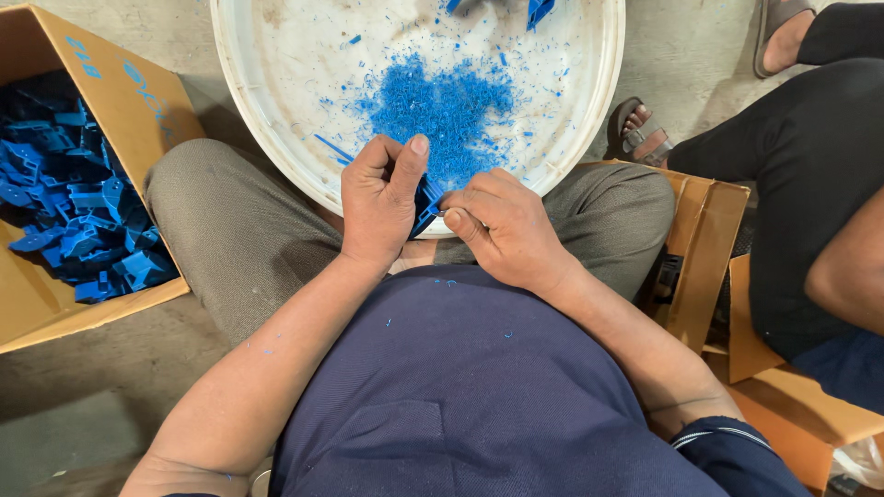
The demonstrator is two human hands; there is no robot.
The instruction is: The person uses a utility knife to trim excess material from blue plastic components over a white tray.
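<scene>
Both hands, left hand and right hand, grip one blue plastic part over the white basin holding blue shavings.

Open brown cardboard box at left on the floor, blue markings on its flap, full of blue plastic parts. Second brown carton at right, beside the knee.

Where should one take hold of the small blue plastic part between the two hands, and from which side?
Probably at its two ends, from left and right at once. The blue plastic part lies across the gap between the left hand and the right hand, above the white basin. Only its short middle shows, so the fingers meet it from the sides, thumbs on top.
</scene>
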